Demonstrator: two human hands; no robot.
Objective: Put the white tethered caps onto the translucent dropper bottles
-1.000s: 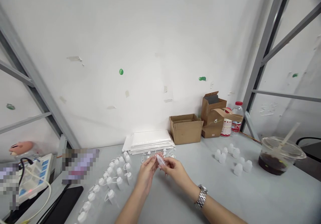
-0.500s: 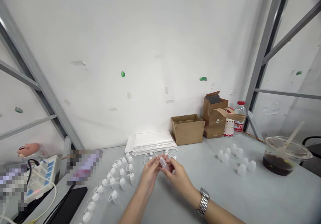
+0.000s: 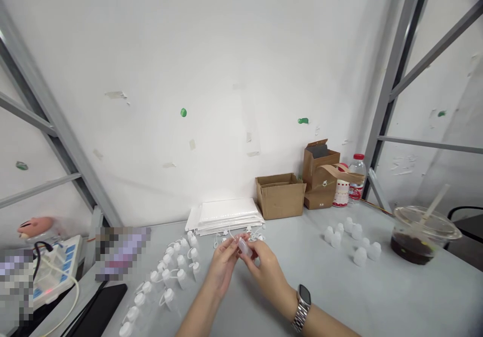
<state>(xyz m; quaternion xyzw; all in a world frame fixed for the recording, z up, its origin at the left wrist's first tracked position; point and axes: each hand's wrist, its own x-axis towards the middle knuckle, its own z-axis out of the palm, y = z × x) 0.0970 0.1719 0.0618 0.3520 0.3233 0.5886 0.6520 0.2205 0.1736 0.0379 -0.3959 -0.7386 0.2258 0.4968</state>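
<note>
A small translucent plastic bottle is held between my two hands, above the middle of the table. My left hand is closed, its fingertips pinching the bottle's upper end, where a thin white strap shows. My right hand grips the bottle's body with thumb and fingers; a metal-band watch is on that wrist. To the left stand rows of similar small bottles with white caps and straps. Behind my hands lie loose white strap caps. The fingertips partly hide the bottle's neck.
White padded envelopes are stacked by the wall, beside an open cardboard box and a brown paper bag. Several frosted bottles without caps and a drink cup stand right. A black phone and power strip lie left.
My hands stay together on the bottle, which has tipped slightly and shifted a little left and down. The whole view has moved slightly.
</note>
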